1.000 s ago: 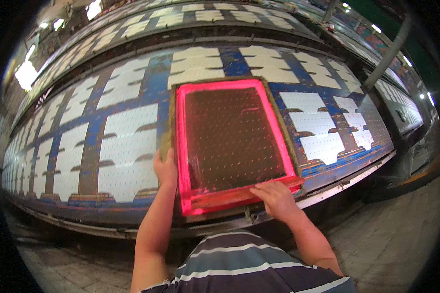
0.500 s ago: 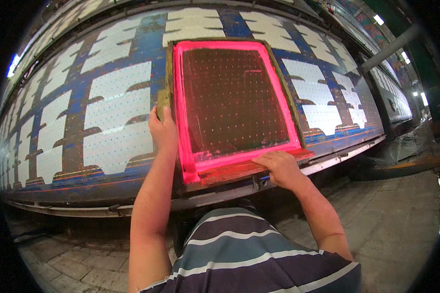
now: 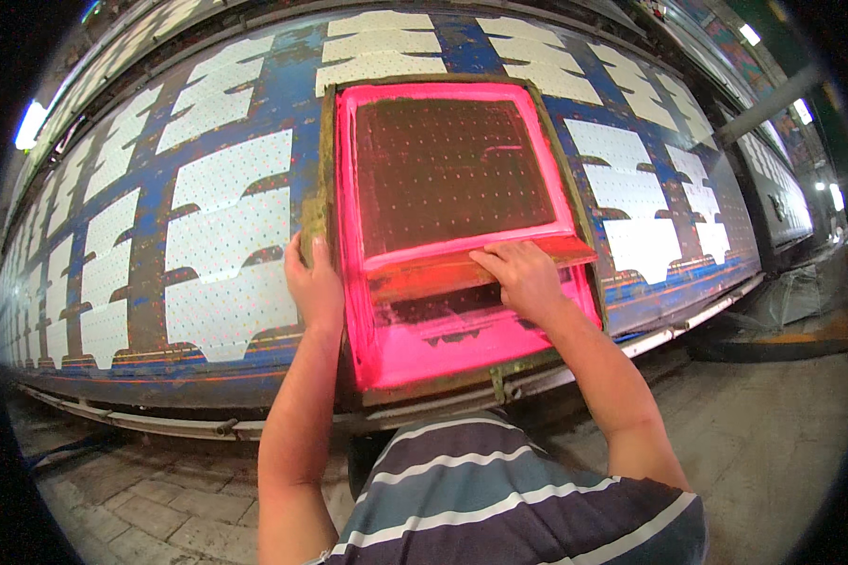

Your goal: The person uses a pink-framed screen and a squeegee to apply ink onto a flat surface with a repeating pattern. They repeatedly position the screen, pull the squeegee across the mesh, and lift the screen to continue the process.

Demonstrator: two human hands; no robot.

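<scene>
A screen printing frame (image 3: 328, 155) lies on the long table. Its dark mesh (image 3: 452, 174) is dotted with small points and bordered in bright pink ink. My left hand (image 3: 314, 285) is closed around the frame's left side. Across the lower part of the screen rests a red-stained squeegee (image 3: 419, 275), gripped at its top edge by my right hand (image 3: 528, 281). On the near side of the squeegee the screen shows pink ink (image 3: 462, 353) and a dark strip.
White cut fabric pieces (image 3: 231, 226) with small dots lie in rows left of the frame, with more fabric pieces (image 3: 636, 198) at its right. A metal rail (image 3: 669, 334) runs along the near table edge. Another table (image 3: 773, 179) stands at the far right.
My right hand has pushed the squeegee away from the frame's near edge, exposing the pink band and dark strip behind it. My left hand keeps its hold on the frame's left side.
</scene>
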